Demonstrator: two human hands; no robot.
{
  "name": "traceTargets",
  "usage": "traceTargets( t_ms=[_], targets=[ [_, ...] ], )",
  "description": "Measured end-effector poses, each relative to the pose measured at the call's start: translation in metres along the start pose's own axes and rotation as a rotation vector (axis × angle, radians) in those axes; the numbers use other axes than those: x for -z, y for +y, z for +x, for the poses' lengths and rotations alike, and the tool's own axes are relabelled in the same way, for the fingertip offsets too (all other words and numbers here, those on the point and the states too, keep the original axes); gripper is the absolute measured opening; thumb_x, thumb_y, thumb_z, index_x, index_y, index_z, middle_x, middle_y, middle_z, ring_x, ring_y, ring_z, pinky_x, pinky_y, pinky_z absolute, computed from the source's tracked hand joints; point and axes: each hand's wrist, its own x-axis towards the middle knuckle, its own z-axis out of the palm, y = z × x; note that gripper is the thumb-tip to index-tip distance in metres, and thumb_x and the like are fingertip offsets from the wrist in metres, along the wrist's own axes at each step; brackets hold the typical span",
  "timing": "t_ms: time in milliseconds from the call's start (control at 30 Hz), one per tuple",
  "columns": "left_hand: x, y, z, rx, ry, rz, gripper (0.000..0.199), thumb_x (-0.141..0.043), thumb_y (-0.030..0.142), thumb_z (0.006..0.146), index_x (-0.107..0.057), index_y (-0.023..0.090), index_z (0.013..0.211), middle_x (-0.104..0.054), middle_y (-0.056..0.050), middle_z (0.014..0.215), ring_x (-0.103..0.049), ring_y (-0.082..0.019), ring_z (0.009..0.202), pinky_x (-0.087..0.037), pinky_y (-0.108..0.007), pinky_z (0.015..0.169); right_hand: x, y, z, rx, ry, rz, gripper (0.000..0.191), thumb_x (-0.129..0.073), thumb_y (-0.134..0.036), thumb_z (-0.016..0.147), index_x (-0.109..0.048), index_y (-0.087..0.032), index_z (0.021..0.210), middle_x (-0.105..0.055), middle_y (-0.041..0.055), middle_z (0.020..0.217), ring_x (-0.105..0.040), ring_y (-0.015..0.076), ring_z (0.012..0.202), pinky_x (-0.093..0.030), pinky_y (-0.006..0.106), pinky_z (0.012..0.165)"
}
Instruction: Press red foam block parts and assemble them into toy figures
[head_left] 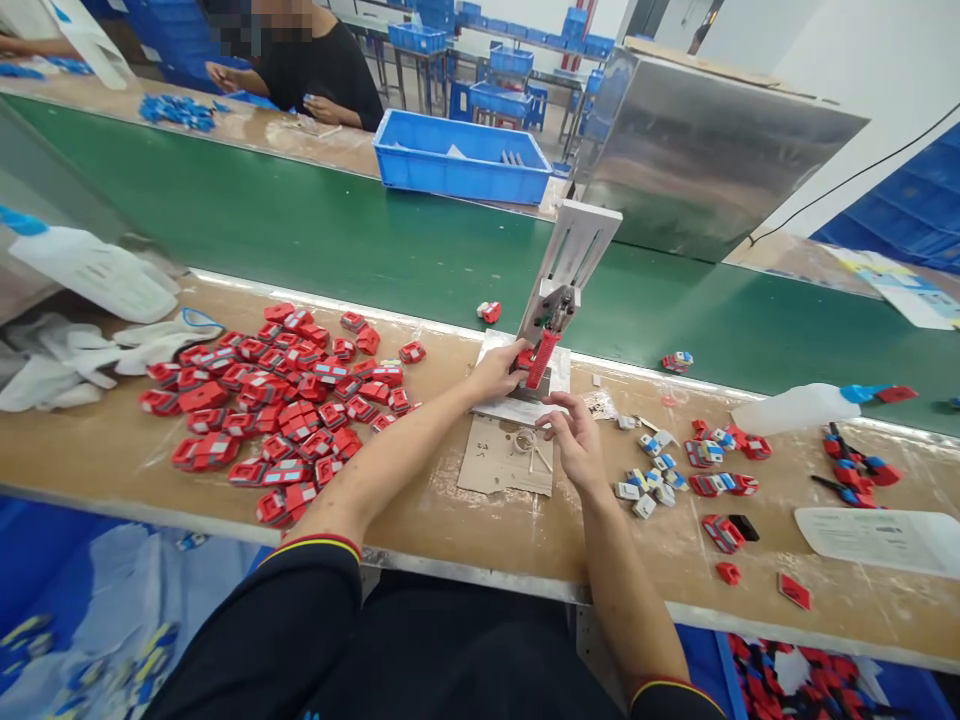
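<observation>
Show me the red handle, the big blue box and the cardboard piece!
Red handle (543, 362): head view, middle of its grip.
Big blue box (465, 178): head view, its near wall.
Cardboard piece (495, 460): head view, its bare top.

One red-handled press (571, 240); dozens of overlapping red pieces (291, 395); two blue-topped bottles (94, 272); one cardboard scrap (487, 462)

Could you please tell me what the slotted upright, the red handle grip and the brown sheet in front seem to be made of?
The slotted upright looks like bare metal, perhaps aluminium, given its silvery grey sheen. The red handle grip seems to be textured plastic or rubber, judging by its even colour. The brown sheet is probably matte cardboard: its edge looks torn.
</observation>
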Motion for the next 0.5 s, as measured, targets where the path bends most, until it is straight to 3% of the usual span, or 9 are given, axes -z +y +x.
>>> traceTargets(
  t_ms=[167, 267, 500],
  targets=[
    [0.006, -0.001, 0.004, -0.013, -0.048, -0.011, 0.044, -0.070, 0.021, 0.084, -0.063, 0.018, 0.128, -0.079, -0.005, 0.101, -0.072, -0.018, 0.089, -0.056, -0.030, 0.086, 0.006, 0.008, -0.003, -0.022, 0.079, -0.013, 0.032, -0.071, -0.054, 0.094, -0.070, -0.024, 0.103, -0.076, 0.0061, 0.101, -0.068, 0.0149, 0.069, -0.056, 0.029, 0.059],
    [0.009, 0.000, 0.008, -0.030, -0.075, -0.001, 0.039, -0.076, 0.023, 0.080, -0.068, 0.018, 0.118, -0.079, -0.005, 0.098, -0.072, -0.019, 0.088, -0.057, -0.031, 0.085, 0.012, 0.009, -0.007, -0.036, 0.093, -0.024, 0.029, -0.071, -0.052, 0.094, -0.072, -0.024, 0.100, -0.076, 0.0055, 0.094, -0.068, 0.0154, 0.069, -0.056, 0.029, 0.059],
    [0.006, -0.004, 0.011, -0.025, -0.071, 0.031, 0.030, -0.076, 0.024, 0.078, -0.070, 0.019, 0.107, -0.078, -0.004, 0.095, -0.071, -0.020, 0.086, -0.058, -0.034, 0.087, 0.014, 0.006, -0.012, -0.053, 0.045, -0.065, 0.027, -0.070, -0.050, 0.095, -0.075, -0.024, 0.098, -0.078, 0.0047, 0.088, -0.070, 0.0170, 0.073, -0.059, 0.031, 0.068]
  ],
)
